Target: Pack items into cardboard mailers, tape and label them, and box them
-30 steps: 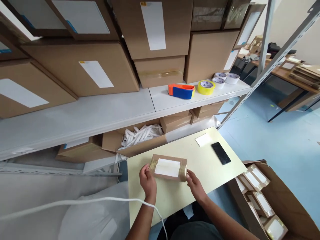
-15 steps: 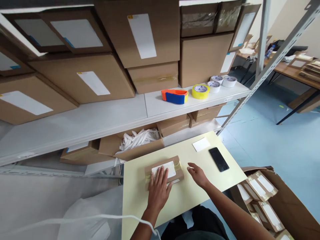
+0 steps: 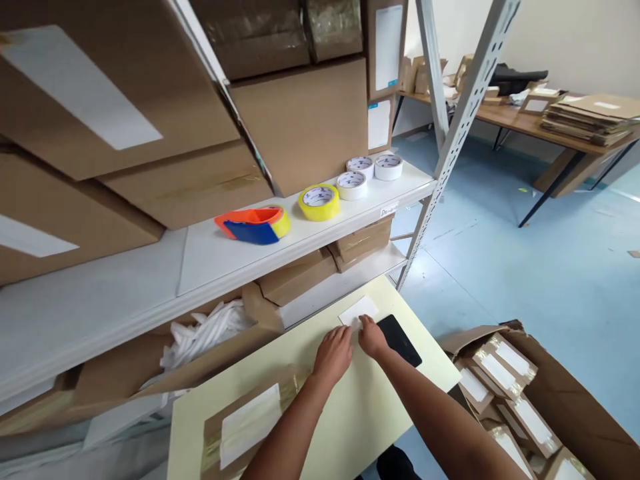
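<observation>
Two bare hands meet over a pale yellow tabletop, fingers bent down close together. The left hand and the right hand hide their own fingertips, so I cannot tell whether either one pinches anything.

A white slip lies right at the fingers, flat and just beyond them; its near edge is covered, and whether it is one sheet or several is hard to make out. It looks plain, pale and four-cornered. A black phone rests just right of the right hand, its near corner behind the forearm — the dark face shows no readable detail.

Nearer the wearer and left of the left hand lies a brown parcel, partly covered by the left forearm and cut off at the bottom edge. It has a white label, too blurred to read, and shiny clear tape at its ends.

Farther out, beyond the hands, a grey shelf holds an orange-and-blue tape dispenser, a yellow tape roll and three white tape rolls. Right of the hands and lower, an open carton, cropped by the frame, contains labelled brown boxes.
</observation>
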Action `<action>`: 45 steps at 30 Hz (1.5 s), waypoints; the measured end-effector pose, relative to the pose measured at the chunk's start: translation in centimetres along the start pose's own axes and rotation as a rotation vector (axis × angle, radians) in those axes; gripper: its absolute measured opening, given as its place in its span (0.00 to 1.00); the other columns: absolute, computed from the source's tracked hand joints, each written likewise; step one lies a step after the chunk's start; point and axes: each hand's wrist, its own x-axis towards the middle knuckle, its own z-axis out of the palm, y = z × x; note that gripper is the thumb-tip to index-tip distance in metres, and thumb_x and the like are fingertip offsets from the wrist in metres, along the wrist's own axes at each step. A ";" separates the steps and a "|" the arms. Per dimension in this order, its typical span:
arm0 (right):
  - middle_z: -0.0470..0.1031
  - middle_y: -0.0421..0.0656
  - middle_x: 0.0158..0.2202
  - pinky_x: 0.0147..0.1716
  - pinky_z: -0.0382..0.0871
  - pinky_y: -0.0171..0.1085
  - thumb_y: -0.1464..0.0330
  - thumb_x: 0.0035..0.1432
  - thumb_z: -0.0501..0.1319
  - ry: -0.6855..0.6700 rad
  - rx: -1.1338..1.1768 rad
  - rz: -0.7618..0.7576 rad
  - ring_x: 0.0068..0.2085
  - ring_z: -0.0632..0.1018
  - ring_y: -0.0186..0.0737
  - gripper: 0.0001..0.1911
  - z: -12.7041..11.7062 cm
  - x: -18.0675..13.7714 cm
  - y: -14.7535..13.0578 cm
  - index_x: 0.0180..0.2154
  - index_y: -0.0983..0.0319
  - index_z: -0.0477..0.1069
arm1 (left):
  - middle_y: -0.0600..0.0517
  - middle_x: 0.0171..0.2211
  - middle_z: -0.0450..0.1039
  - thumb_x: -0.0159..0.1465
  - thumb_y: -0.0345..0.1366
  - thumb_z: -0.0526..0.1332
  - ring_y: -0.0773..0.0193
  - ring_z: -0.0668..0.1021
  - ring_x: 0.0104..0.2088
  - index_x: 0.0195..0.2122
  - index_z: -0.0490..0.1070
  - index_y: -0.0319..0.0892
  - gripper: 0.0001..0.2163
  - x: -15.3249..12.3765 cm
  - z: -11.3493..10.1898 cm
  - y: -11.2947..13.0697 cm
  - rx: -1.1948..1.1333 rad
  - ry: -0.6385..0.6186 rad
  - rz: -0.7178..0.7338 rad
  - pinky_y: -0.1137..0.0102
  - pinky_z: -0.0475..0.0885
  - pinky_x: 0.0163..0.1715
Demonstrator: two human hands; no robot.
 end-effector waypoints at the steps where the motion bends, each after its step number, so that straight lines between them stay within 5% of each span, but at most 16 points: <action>1: 0.64 0.61 0.66 0.66 0.59 0.44 0.80 0.59 0.52 0.000 0.004 -0.014 0.67 0.68 0.49 0.30 0.0 0.0 0.2 0.63 0.72 0.64 | 0.43 0.59 0.72 0.64 0.27 0.59 0.52 0.72 0.61 0.60 0.68 0.45 0.22 2.0 0.9 0.3 0.001 -0.031 -0.037 0.59 0.66 0.61; 4: 0.65 0.58 0.66 0.65 0.60 0.42 0.79 0.58 0.53 0.003 0.024 -0.050 0.66 0.68 0.47 0.31 0.0 -0.5 1.2 0.63 0.70 0.64 | 0.36 0.62 0.67 0.63 0.25 0.59 0.46 0.69 0.63 0.59 0.68 0.40 0.22 5.5 3.3 0.3 0.000 -0.057 -0.105 0.55 0.65 0.61; 7: 0.69 0.57 0.63 0.62 0.65 0.42 0.77 0.59 0.53 0.013 0.132 -0.021 0.64 0.72 0.48 0.30 0.1 -1.3 2.3 0.63 0.69 0.65 | 0.33 0.60 0.69 0.65 0.22 0.54 0.46 0.72 0.61 0.55 0.71 0.36 0.18 6.1 4.5 0.0 -0.014 -0.064 -0.120 0.56 0.66 0.58; 12: 0.76 0.55 0.57 0.55 0.71 0.43 0.75 0.60 0.54 0.023 0.265 0.074 0.55 0.80 0.48 0.30 0.6 -1.1 2.6 0.64 0.66 0.63 | 0.38 0.37 0.79 0.66 0.22 0.54 0.50 0.80 0.46 0.38 0.77 0.37 0.11 5.7 3.5 -0.4 -0.067 -0.074 -0.151 0.57 0.69 0.53; 14: 0.78 0.54 0.55 0.55 0.71 0.43 0.74 0.59 0.55 0.039 0.306 0.116 0.54 0.80 0.47 0.31 0.5 -0.6 2.2 0.65 0.66 0.61 | 0.40 0.38 0.79 0.66 0.26 0.57 0.51 0.79 0.48 0.36 0.77 0.39 0.09 6.0 2.9 -0.6 -0.115 -0.050 -0.163 0.56 0.67 0.56; 18: 0.77 0.54 0.57 0.56 0.71 0.42 0.73 0.62 0.54 0.053 0.262 0.157 0.56 0.80 0.46 0.30 -0.1 0.6 1.6 0.65 0.66 0.60 | 0.44 0.52 0.76 0.65 0.30 0.62 0.56 0.76 0.54 0.37 0.76 0.42 0.04 7.0 2.4 -1.0 -0.271 -0.022 -0.224 0.63 0.68 0.55; 23: 0.78 0.56 0.55 0.55 0.70 0.42 0.71 0.62 0.55 0.008 0.131 0.149 0.56 0.79 0.50 0.30 -1.4 2.0 1.5 0.65 0.69 0.60 | 0.49 0.42 0.79 0.63 0.28 0.61 0.61 0.79 0.45 0.41 0.75 0.42 0.07 7.6 2.4 -1.4 -0.487 -0.041 -0.411 0.68 0.72 0.48; 30: 0.77 0.58 0.54 0.51 0.70 0.44 0.71 0.61 0.57 -0.090 -0.116 0.051 0.54 0.78 0.53 0.24 -2.9 5.2 -0.7 0.59 0.66 0.68 | 0.50 0.37 0.81 0.69 0.40 0.58 0.66 0.82 0.29 0.47 0.75 0.40 0.12 5.9 1.2 -1.9 -0.804 -0.143 -0.645 0.76 0.74 0.27; 36: 0.77 0.56 0.53 0.46 0.69 0.45 0.70 0.62 0.58 -0.177 -0.296 -0.076 0.55 0.74 0.56 0.20 -2.3 7.4 -3.2 0.55 0.64 0.72 | 0.48 0.37 0.80 0.69 0.43 0.55 0.67 0.81 0.25 0.48 0.74 0.38 0.15 5.5 -1.4 -5.7 -0.756 -0.100 -0.759 0.78 0.64 0.18; 45: 0.77 0.53 0.52 0.52 0.63 0.45 0.76 0.60 0.57 -0.211 -0.404 -0.312 0.55 0.70 0.53 0.16 0.1 7.4 -3.3 0.44 0.60 0.81 | 0.52 0.30 0.81 0.64 0.40 0.60 0.65 0.81 0.26 0.47 0.73 0.41 0.13 2.1 -1.5 -11.6 -0.572 -0.128 -0.807 0.75 0.69 0.26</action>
